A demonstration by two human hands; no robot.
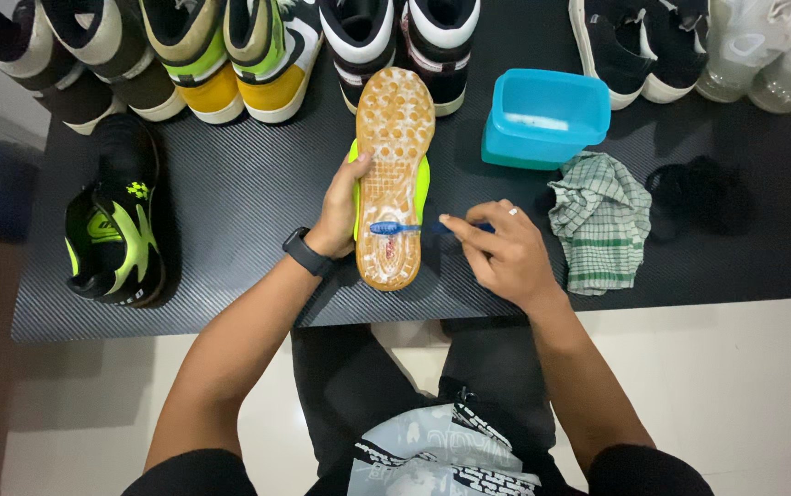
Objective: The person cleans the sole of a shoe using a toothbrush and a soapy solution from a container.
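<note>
The left hand (339, 213) is gripping the shoe (392, 174) sole-up over the mat (239, 174). The right hand (501, 253) is pinching a blue toothbrush (395, 227), its bristles touching the sole, near the tub (542, 118) and cloth (600, 220).

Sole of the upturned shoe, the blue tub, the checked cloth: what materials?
Sole: likely rubber, tan and semi-translucent, with moulded round studs. Tub: plastic by the look, smooth and evenly blue with a thin rim. Cloth: woven fabric, probably cotton, matte and crumpled with a green check.
</note>
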